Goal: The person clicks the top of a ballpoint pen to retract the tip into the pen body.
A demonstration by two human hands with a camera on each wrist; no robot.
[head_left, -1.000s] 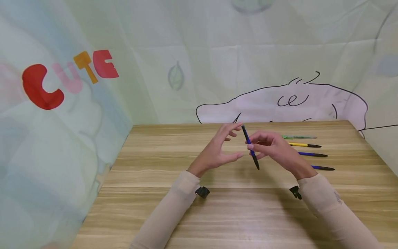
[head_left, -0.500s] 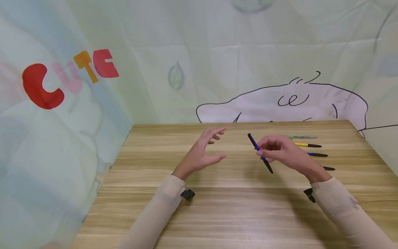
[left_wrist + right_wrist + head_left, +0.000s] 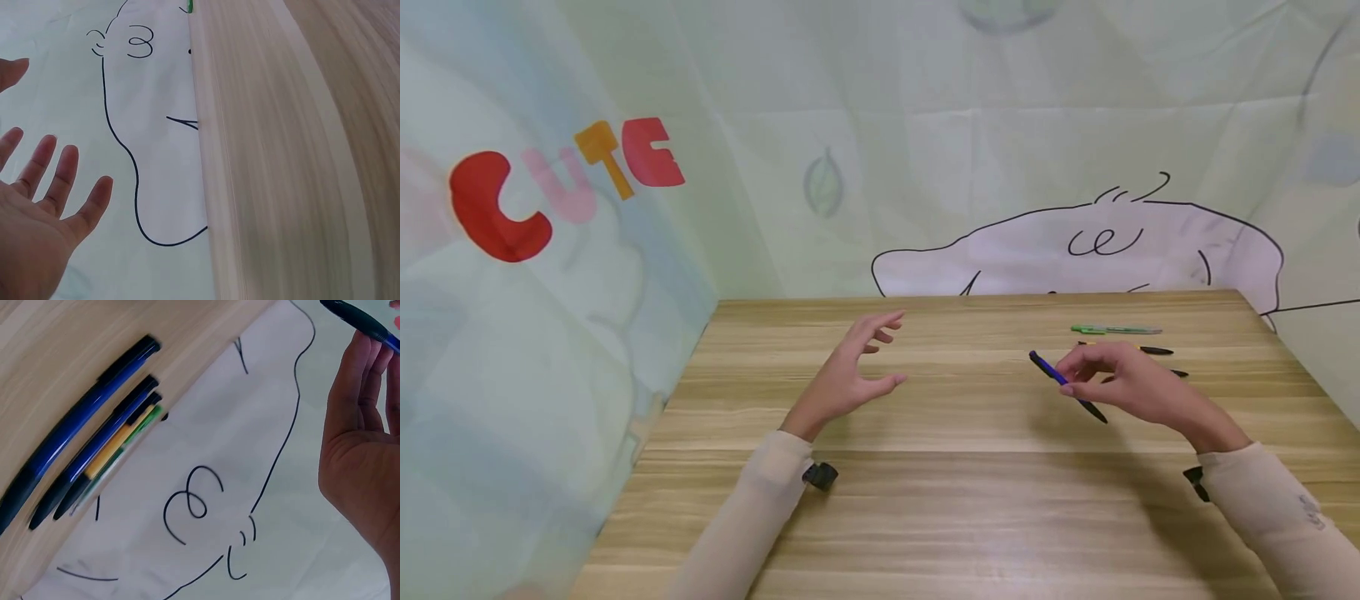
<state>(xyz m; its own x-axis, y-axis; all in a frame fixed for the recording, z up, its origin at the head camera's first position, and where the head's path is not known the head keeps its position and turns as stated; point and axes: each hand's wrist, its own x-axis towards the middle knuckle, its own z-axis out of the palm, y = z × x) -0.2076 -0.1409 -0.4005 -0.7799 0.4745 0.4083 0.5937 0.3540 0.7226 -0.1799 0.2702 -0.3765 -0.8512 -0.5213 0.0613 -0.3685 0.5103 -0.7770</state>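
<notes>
My right hand (image 3: 1123,382) pinches a blue pen (image 3: 1051,372) with black ends between thumb and fingertips. The pen slants over the table, its upper end toward the left. In the right wrist view, part of this held pen runs out of the frame at the top right. My left hand (image 3: 844,373) hovers over the left half of the table, holding nothing, its thumb and fingers spread apart. Lying beyond and beneath the right hand are a green pen (image 3: 1116,330) and a yellow pen (image 3: 107,455) with black ends. Two more blue pens are mostly hidden behind that hand in the head view.
The right wrist view shows the two blue pens, the nearer one (image 3: 70,422) and the farther one (image 3: 100,439), side by side with the others on the wood-grain table (image 3: 955,500). A printed cloth backdrop (image 3: 760,167) stands along the table's back and left edges.
Both hands have drawn apart: the left moved left, the right moved right and slightly nearer with the blue pen. The pen tilts flatter than before. More of the green pen shows now.
</notes>
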